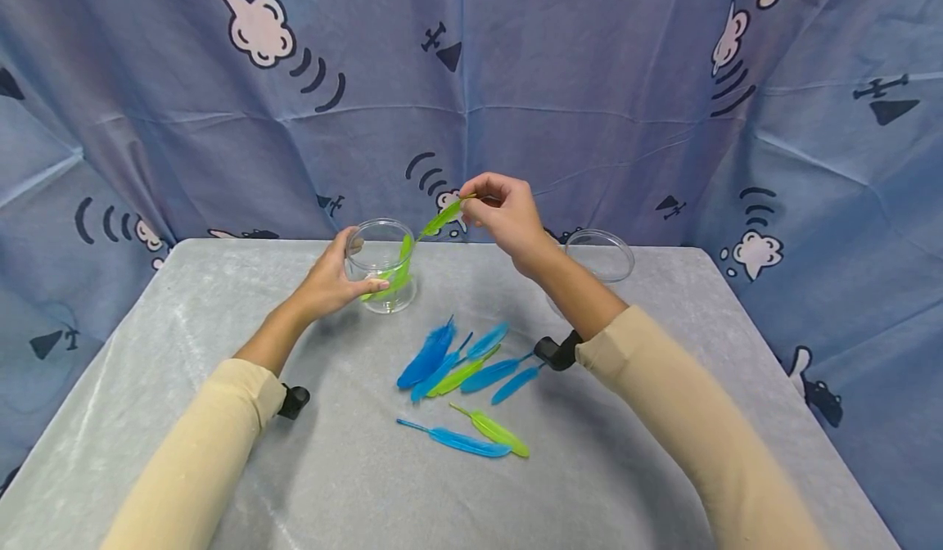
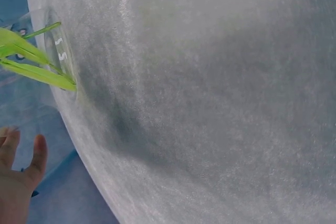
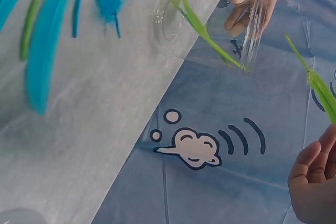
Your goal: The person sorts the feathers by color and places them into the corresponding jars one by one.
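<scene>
My left hand point(image 1: 327, 284) grips a clear plastic jar point(image 1: 374, 257) by its side, thumb across the front. Several green feathers point(image 1: 402, 270) lean inside the jar, also visible through its wall in the left wrist view. Up and to the right of the rim, my right hand point(image 1: 508, 214) pinches one green feather point(image 1: 444, 218) near its upper end. That feather slants down, its lower tip close to the jar's rim; the right wrist view shows a gap between the held feather point(image 3: 315, 82) and the jar point(image 3: 205, 51).
Blue feathers point(image 1: 429, 355) and a green feather point(image 1: 464, 376) lie in a cluster mid-table. Nearer are another blue feather point(image 1: 464, 442) and green feather point(image 1: 501, 433). A second clear round container point(image 1: 600, 278) stands behind the right forearm, partly hidden. A patterned blue curtain point(image 1: 589, 67) hangs behind the table.
</scene>
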{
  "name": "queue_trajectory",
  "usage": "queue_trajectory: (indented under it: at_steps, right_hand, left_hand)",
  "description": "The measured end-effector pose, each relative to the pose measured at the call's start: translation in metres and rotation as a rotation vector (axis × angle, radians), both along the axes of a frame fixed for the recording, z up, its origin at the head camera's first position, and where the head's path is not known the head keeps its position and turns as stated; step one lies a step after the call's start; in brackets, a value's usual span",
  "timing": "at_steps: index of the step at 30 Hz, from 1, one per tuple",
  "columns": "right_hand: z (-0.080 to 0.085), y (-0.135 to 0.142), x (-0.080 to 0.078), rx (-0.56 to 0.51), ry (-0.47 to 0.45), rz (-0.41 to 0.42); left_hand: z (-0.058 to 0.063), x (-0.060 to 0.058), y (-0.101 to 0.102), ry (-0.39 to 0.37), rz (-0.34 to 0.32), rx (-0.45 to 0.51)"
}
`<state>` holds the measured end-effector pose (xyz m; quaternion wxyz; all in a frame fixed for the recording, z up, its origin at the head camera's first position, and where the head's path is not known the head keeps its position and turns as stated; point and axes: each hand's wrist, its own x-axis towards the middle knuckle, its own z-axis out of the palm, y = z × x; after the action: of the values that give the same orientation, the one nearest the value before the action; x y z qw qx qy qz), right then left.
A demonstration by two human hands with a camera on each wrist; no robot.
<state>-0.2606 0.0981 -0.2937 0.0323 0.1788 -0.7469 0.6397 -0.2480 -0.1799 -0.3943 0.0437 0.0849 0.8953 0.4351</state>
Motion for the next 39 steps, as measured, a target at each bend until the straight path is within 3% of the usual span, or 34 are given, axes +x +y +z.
queue_trajectory:
  at_steps: [10,22,39]
  right_hand:
    - [-0.007,-0.022,-0.008,-0.042,-0.011,-0.028]
    - [-0.028,-0.041,-0.013,0.011,-0.08,-0.049]
    - [-0.046,-0.051,-0.005,0.23,-0.059,0.03]
  left_hand:
    - [0.0,0.0,0.0,0.002,-0.003,0.007]
    - [0.001,-0.001,0.0,-0.005,-0.003,-0.002]
    - [0.0,-0.001,0.0,-0.004,-0.003,-0.005]
